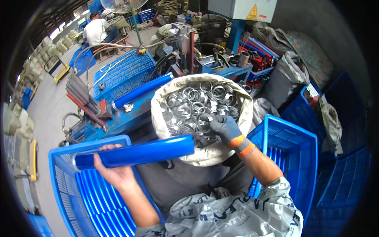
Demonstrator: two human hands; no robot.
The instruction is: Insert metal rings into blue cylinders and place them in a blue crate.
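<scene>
My bare left hand point(118, 173) is wrapped round a long shiny blue tube point(162, 151), held almost level in front of me. A silvery rim shows at the tube's left end. My right hand point(226, 128), in a dark glove with an orange-striped cuff, pinches a metal ring point(198, 125) over an open cream sack point(245, 106). Many loose metal rings point(183, 111) fill the sack. Below the held tube, a blue crate point(98, 141) contains several blue tubes point(104, 205) laid side by side.
Another blue crate point(294, 132) with tubes stands at my right. Beyond the sack is a blue workbench point(118, 123) with a metal fixture point(89, 96) and a blue tube point(142, 91) lying across it. A seated person point(96, 31) is at the far left, near a fan point(122, 4).
</scene>
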